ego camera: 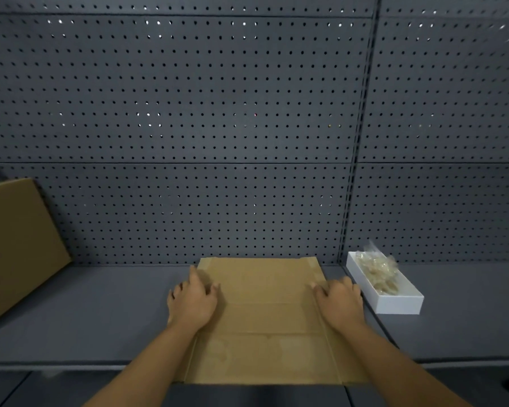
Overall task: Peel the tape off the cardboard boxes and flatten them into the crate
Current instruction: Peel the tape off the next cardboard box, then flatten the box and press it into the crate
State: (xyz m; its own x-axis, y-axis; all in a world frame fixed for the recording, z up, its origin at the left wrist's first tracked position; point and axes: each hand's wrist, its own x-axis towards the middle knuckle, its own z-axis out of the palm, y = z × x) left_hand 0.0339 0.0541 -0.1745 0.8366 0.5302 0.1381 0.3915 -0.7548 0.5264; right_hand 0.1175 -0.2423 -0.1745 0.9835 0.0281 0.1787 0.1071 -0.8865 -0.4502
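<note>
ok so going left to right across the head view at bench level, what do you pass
leaning cardboard sheet → left hand → flattened cardboard box → right hand → white tray of crumpled tape

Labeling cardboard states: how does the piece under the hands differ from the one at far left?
The centre cardboard lies flat on the shelf; the left cardboard leans tilted against the pegboard. The left hand and right hand press the centre one; the left one is untouched. Both are plain brown.

You see a gray wall full of little holes (206,113) behind the gray tabletop (100,312). A white tray (394,301) holds crinkly clear wrap (379,268).
</note>
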